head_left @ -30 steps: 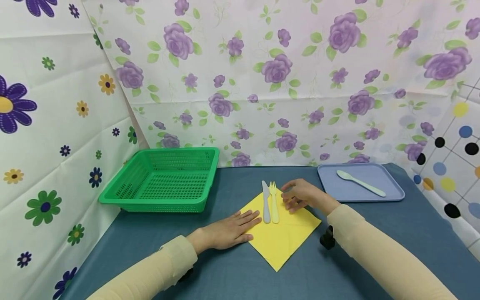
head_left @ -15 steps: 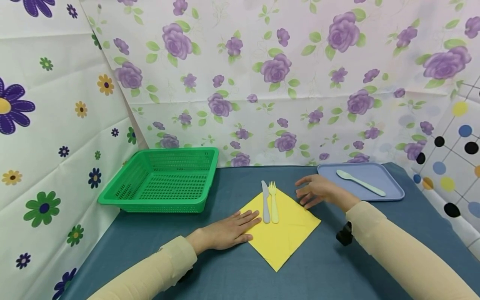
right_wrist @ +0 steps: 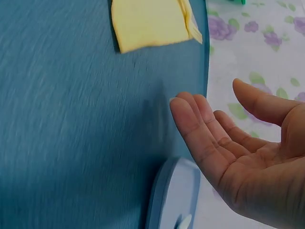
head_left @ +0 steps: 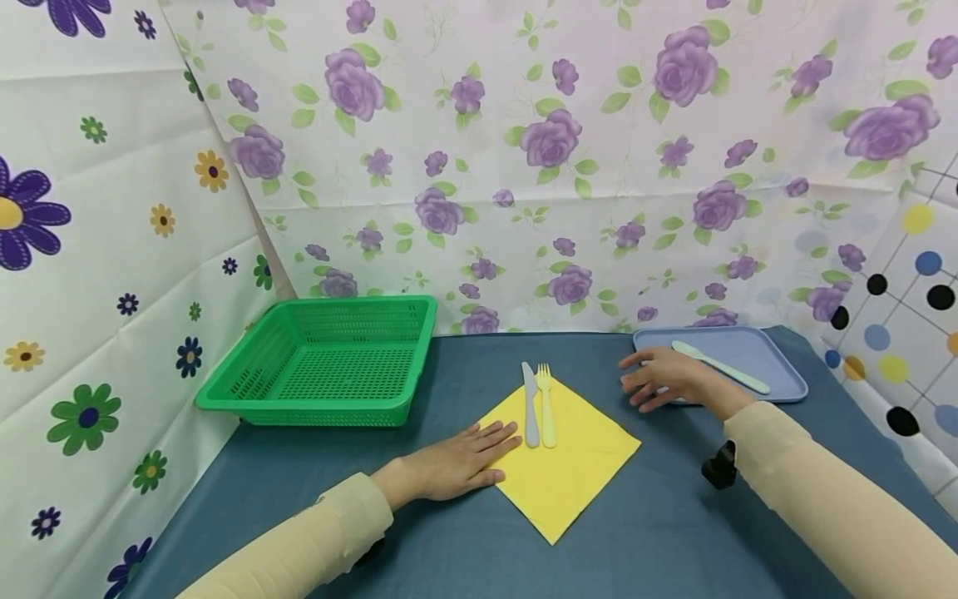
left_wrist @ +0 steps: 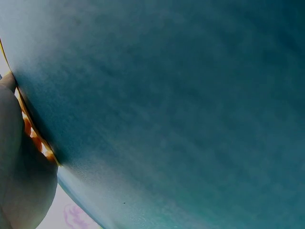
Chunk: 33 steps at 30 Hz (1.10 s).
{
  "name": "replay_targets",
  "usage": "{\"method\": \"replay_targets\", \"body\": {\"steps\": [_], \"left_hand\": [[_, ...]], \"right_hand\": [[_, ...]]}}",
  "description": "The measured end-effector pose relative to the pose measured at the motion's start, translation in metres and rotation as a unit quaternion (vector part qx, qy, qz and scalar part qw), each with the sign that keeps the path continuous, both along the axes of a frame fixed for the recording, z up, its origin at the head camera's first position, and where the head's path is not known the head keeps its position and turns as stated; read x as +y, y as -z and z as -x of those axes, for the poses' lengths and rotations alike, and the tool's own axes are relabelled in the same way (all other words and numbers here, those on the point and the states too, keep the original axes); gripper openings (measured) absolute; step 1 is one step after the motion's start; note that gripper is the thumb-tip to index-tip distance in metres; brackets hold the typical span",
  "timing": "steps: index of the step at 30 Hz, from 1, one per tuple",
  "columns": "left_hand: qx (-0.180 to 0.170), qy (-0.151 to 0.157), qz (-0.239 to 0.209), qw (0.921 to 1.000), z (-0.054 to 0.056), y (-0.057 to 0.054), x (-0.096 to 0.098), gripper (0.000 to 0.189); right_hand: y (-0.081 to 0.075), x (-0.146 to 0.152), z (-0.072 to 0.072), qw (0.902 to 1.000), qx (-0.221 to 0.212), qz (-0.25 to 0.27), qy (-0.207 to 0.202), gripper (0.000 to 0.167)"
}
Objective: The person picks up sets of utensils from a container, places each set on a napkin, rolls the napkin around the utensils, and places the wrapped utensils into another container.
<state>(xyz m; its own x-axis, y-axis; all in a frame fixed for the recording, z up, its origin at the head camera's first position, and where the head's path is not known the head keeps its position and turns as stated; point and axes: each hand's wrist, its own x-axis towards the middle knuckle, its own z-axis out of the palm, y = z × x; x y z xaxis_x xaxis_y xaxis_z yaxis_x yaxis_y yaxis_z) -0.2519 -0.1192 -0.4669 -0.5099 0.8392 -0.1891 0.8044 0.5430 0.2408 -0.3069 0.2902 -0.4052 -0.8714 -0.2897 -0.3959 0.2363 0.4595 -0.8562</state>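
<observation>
A yellow napkin (head_left: 569, 470) lies on the table with one corner toward me. Side by side on its upper left part are a grey knife (head_left: 531, 412) and a pale yellow fork (head_left: 548, 412). My left hand (head_left: 460, 462) rests flat on the napkin's left corner, its fingers straight. My right hand (head_left: 669, 378) holds nothing and hovers at the left front corner of a blue tray (head_left: 711, 387), fingers loosely bent and apart in the right wrist view. A pale green spoon (head_left: 729, 370) lies on that tray, apart from the hand.
At the back left stands a green basket (head_left: 299, 408) with perforated sides. Flowered cloth (head_left: 479, 166) hangs behind the blue table (head_left: 614, 541), and patterned cloths flank both sides.
My right hand has moved off the napkin's right side, rightward to the tray's corner. The left hand, knife and fork have stayed in place.
</observation>
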Motion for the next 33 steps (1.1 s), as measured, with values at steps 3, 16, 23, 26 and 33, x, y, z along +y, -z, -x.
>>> {"method": "replay_targets", "body": {"steps": [3, 16, 23, 26, 33], "left_hand": [[0.001, -0.001, -0.001, 1.0, -0.001, 0.0, -0.001, 0.064], [0.003, 0.0, 0.0, 1.0, -0.001, -0.001, -0.001, 0.064], [0.0, 0.001, -0.003, 1.0, -0.001, -0.001, -0.001, 0.064], [0.0, 0.001, -0.002, 1.0, -0.001, -0.001, -0.002, 0.064], [0.003, 0.002, -0.002, 1.0, 0.0, 0.001, -0.001, 0.064]], "right_hand": [[-0.002, 0.005, 0.0, 1.0, -0.002, -0.004, -0.001, 0.07], [-0.006, 0.023, 0.003, 0.9999, -0.001, -0.015, 0.005, 0.075], [-0.012, 0.045, 0.003, 0.9993, 0.016, -0.033, -0.007, 0.069], [-0.014, 0.051, 0.003, 0.9992, 0.016, -0.033, -0.014, 0.069], [-0.018, 0.062, 0.007, 0.9985, 0.024, -0.05, -0.007, 0.067]]}}
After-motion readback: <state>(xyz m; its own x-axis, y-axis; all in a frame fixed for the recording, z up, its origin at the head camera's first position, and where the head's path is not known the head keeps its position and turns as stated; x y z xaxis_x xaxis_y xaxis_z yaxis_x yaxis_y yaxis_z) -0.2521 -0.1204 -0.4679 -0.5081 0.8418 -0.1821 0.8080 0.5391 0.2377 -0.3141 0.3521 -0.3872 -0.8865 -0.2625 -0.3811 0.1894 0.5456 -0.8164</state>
